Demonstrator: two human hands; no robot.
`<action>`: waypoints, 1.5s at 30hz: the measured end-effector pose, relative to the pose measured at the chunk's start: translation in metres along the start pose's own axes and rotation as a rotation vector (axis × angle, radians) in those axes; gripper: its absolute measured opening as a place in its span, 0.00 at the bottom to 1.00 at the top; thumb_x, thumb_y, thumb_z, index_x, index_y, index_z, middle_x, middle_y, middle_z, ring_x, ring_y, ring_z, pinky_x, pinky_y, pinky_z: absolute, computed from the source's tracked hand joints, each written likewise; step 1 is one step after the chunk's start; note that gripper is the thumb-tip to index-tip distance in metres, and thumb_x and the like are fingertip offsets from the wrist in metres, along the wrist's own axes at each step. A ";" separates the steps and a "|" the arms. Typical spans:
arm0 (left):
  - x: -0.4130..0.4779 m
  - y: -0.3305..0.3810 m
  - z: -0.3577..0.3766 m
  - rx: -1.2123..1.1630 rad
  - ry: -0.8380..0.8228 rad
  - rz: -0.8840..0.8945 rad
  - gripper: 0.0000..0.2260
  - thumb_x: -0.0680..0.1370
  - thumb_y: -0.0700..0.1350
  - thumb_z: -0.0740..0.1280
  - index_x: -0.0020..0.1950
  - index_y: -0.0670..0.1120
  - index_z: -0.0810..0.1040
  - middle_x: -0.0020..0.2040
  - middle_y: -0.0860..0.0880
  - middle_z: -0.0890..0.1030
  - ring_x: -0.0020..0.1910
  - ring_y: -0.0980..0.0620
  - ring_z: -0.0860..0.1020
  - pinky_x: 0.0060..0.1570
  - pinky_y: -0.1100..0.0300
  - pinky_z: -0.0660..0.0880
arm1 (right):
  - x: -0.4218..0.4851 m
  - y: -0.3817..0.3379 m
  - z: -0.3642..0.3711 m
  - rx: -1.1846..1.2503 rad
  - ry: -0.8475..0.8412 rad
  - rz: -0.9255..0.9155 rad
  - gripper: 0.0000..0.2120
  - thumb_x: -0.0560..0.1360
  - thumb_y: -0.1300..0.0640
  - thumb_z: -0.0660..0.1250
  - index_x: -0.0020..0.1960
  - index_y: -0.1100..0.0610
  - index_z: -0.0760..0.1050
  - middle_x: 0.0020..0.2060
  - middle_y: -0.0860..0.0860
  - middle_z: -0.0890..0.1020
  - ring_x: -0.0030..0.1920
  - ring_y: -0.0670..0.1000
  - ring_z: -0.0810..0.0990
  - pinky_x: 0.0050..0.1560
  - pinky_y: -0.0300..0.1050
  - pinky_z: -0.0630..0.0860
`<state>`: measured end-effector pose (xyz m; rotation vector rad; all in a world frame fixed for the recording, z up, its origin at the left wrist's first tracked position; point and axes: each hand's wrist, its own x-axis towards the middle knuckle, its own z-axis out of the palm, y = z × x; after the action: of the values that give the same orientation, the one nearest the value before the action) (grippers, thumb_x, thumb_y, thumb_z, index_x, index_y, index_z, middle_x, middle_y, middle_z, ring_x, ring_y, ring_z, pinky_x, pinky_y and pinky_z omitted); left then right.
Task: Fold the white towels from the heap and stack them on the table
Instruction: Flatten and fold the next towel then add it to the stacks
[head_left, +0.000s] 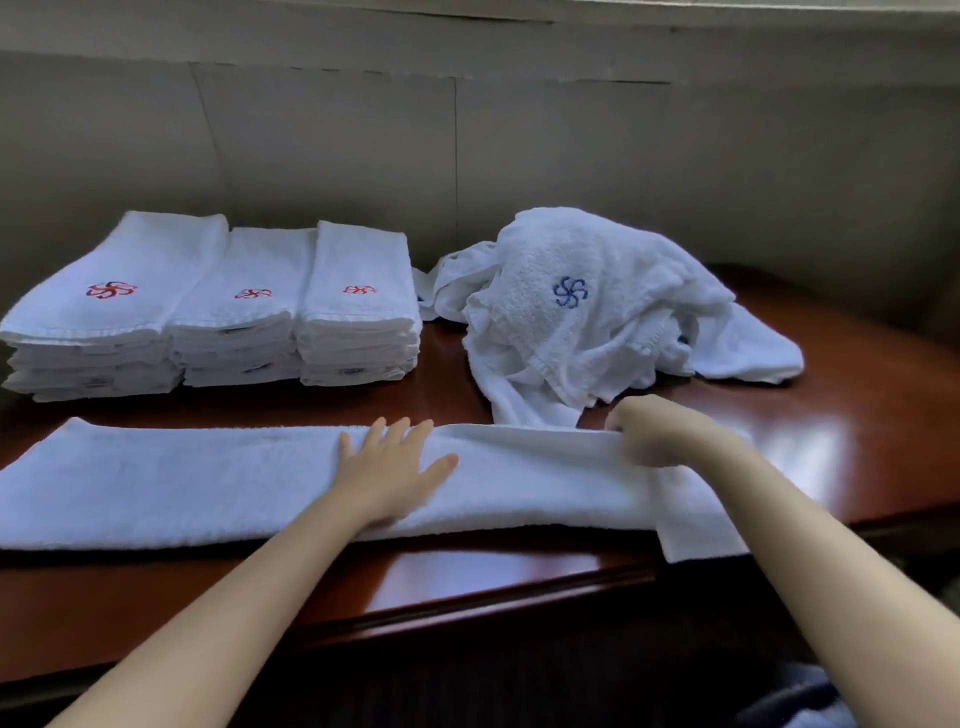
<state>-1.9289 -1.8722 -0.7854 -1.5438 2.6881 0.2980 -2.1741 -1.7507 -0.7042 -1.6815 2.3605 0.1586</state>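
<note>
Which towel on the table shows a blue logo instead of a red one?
The crumpled towel atop the heap on the right; the three folded stacks on the left all show red logos.

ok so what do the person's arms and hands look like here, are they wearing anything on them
Both arms are bare from the bottom edge of the picture up to the fingers: no sleeves, gloves, watch, bracelet or rings show on the left hand or the right hand. The right hand is a little blurred, so small details there cannot be told. Dark blue cloth shows at the lower right corner.
</note>
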 end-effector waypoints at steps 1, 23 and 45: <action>-0.001 -0.001 -0.001 0.000 -0.004 0.028 0.32 0.77 0.68 0.46 0.78 0.57 0.48 0.79 0.52 0.48 0.78 0.49 0.44 0.71 0.39 0.41 | -0.008 0.008 -0.004 0.051 -0.054 -0.017 0.12 0.68 0.70 0.54 0.31 0.56 0.62 0.28 0.50 0.65 0.30 0.51 0.62 0.30 0.44 0.57; -0.003 -0.011 -0.003 -0.002 0.098 0.061 0.29 0.76 0.68 0.46 0.75 0.60 0.58 0.76 0.56 0.60 0.76 0.54 0.54 0.73 0.42 0.48 | -0.045 0.106 0.002 0.304 -0.031 0.297 0.13 0.69 0.55 0.72 0.34 0.60 0.71 0.30 0.54 0.70 0.31 0.54 0.68 0.31 0.40 0.65; -0.028 -0.068 -0.022 0.026 0.153 -0.154 0.22 0.81 0.60 0.50 0.75 0.57 0.61 0.77 0.54 0.59 0.75 0.52 0.57 0.72 0.45 0.53 | -0.001 -0.075 0.047 0.047 0.278 -0.188 0.18 0.80 0.52 0.59 0.67 0.56 0.65 0.59 0.55 0.72 0.58 0.58 0.71 0.51 0.49 0.72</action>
<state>-1.8547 -1.8853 -0.7705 -1.8243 2.6477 0.1446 -2.0973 -1.7637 -0.7459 -2.0018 2.3513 -0.1737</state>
